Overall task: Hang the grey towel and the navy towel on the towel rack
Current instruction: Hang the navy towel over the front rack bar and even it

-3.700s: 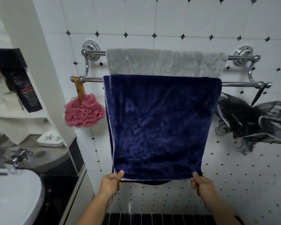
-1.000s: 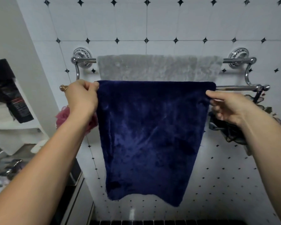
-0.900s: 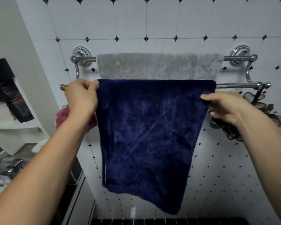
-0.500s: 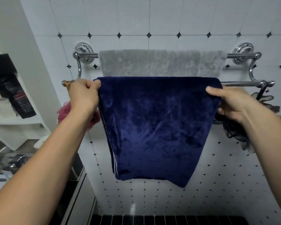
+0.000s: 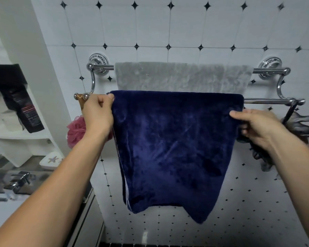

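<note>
Head view: both hands (left hand, right hand) pinch navy towel.

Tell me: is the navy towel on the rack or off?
On: the navy towel drapes folded over the rack's front bar.

The navy towel covers most of the front rail of the towel rack, leaving bare bar only at the right end. The grey towel fills the back rail between short bare stubs. A pink pouf crowds the left side behind the left hand. A black mesh pouf hangs behind the right hand. The tiled wall below the navy towel is open.
</note>
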A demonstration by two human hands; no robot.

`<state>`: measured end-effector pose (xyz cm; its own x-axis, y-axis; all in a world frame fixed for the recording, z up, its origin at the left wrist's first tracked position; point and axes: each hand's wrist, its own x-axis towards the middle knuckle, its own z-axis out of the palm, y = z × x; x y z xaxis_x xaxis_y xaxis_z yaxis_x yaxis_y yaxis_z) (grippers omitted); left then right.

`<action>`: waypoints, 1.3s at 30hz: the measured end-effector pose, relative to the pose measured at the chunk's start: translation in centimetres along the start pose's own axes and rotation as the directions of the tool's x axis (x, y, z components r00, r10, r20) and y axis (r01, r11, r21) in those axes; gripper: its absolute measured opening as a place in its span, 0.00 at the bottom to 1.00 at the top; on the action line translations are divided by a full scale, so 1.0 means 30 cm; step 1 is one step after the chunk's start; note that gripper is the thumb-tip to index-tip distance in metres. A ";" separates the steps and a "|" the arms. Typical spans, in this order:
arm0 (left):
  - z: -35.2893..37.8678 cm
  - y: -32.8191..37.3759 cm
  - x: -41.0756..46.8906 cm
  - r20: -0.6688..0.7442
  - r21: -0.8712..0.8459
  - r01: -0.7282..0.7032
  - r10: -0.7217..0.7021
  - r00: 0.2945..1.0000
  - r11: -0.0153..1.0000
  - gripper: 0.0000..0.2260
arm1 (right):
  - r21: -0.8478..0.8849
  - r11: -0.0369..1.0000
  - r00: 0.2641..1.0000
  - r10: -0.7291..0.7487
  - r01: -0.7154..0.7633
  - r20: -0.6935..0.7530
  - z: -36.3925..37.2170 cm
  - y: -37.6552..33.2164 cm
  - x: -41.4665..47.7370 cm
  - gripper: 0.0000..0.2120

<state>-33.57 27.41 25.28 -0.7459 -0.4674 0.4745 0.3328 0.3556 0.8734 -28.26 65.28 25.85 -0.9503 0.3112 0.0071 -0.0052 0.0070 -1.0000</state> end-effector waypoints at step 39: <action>0.009 -0.183 -0.036 0.271 -0.189 0.097 -0.043 0.962 0.977 0.15 | 0.043 0.987 0.988 -0.157 0.157 0.004 -0.012 0.101 0.050 0.19</action>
<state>-34.74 26.17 19.95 -0.8881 -0.2451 0.3889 0.3618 0.1491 0.9202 -29.60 66.12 22.84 -0.9390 0.3022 0.1641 -0.1674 0.0152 -0.9858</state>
